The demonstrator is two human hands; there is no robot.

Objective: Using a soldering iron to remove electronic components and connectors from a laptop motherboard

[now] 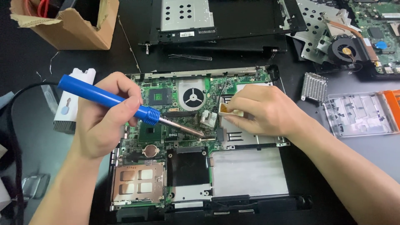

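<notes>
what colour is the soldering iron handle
Blue, with a metal tip; the head view shows the soldering iron in the left hand.

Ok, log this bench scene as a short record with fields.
Left hand: grips blue-handled soldering iron, metal tip down on the board
Right hand: pinches small yellow-and-white flat piece over the board
Work piece: opened laptop base with green circuit board and round fan
Nearby: torn cardboard box, ribbed silver heatsink, clear plastic tray
Surface: dark table
</notes>
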